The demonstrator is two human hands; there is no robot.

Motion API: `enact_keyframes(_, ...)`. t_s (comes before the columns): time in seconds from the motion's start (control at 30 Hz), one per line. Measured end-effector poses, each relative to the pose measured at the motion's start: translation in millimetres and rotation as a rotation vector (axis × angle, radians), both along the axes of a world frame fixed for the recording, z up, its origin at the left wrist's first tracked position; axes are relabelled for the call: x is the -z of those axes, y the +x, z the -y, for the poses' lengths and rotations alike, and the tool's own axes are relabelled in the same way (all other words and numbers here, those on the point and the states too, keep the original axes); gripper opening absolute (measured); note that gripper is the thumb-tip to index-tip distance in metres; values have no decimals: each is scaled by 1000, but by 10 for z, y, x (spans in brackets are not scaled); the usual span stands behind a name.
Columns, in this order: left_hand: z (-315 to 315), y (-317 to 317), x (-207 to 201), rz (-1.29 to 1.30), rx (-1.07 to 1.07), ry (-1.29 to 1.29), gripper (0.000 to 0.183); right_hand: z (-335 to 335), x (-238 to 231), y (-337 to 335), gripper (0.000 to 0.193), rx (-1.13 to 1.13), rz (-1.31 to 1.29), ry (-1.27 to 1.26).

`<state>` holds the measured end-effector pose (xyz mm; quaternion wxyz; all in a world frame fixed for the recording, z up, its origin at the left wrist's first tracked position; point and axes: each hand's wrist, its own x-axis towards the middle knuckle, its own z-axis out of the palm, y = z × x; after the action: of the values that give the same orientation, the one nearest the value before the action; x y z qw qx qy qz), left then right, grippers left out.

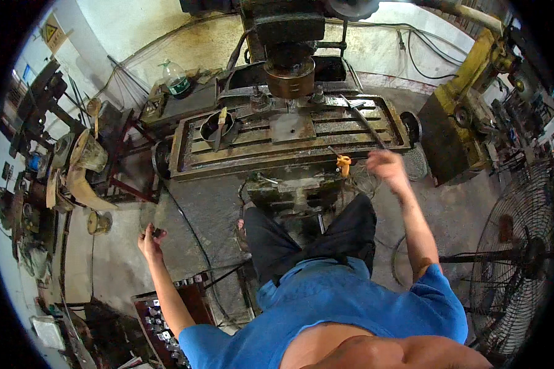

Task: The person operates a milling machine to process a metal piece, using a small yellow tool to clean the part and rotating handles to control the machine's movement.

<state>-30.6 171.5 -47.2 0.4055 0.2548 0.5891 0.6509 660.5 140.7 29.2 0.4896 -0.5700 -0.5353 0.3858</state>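
Note:
My left hand [150,242] is held out at the left, away from the machine, its fingers closed on a small dark piece [160,233] whose kind I cannot make out. My right hand [385,166] is at the front right edge of the milling machine's slotted table [209,161], blurred, with its fingers curled. A long dark bar [369,127] slants across the table, its near end meeting that hand; whether it is gripped is unclear. An orange air gun [343,165] hangs just left of my right hand. Under the round spindle head [289,77] sits a flat metal block [292,129].
A pot with a brush [218,127] stands on the table's left part. Trays of small metal parts [166,332] are at my lower left. A large caged fan [523,258] stands at right, a yellow machine [455,129] behind it. A cable [191,227] crosses the floor.

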Motion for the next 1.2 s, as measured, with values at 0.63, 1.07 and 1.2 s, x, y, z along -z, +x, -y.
enact_keyframes(0.63,306,-171,211,-41,-41,-193,24,-328,484,-380,40,-97,-332,-58)
enact_keyframes(1.07,279,69,173,-3,105,-73,31,-1360,-186,-1089,27,1,1376,-156)
enact_keyframes(1.2,350,15,149,20,76,-98,31,-1542,-279,-1212,30,16,1341,-236)
